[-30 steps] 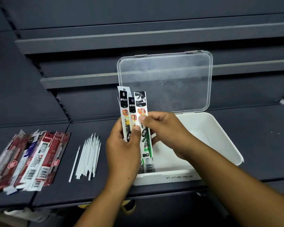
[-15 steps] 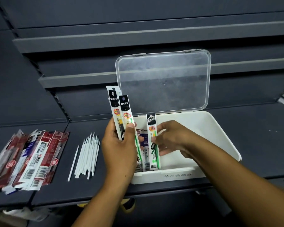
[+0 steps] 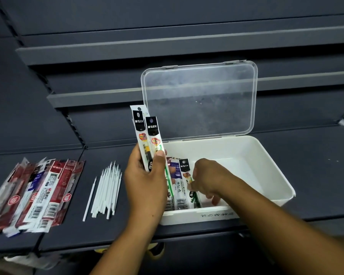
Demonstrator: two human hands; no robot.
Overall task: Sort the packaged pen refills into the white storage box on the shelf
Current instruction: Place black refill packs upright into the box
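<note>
The white storage box (image 3: 266,155) sits on the dark shelf with its clear lid (image 3: 201,100) standing open. My left hand (image 3: 145,183) holds two packaged pen refills (image 3: 147,135) upright at the box's left edge. My right hand (image 3: 207,177) is low inside the box, fingers pinched on a green refill pack (image 3: 187,175) that lies against the left side. A purple-labelled pack (image 3: 176,171) lies beside it in the box.
A fanned pile of red, blue and white refill packs (image 3: 36,195) lies at the far left of the shelf. A bundle of bare white refill tubes (image 3: 105,191) lies between that pile and the box. Shelf rails run above.
My right hand pulled one green pack out of the left hand's bunch and lowered it into the box. The left hand kept two packs and shifted slightly left.
</note>
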